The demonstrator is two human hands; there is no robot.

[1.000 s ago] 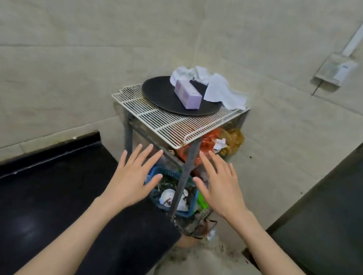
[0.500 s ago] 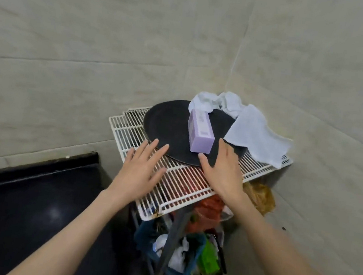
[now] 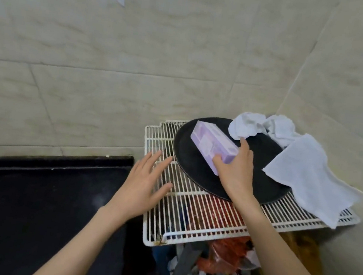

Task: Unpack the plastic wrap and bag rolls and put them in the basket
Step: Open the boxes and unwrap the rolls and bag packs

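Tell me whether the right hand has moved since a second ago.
Yes. The right hand has gone forward over the wire rack onto the black tray, where it now grips the near end of the purple box.

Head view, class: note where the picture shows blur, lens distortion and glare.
Head view: the left hand has soft, smeared fingertips, a sign of motion blur; the right hand on the purple box looks sharper. The wall's tile lines bend, a wide-angle effect. A faint sheen lies on the black counter; lighting is otherwise soft, without hard shadows.
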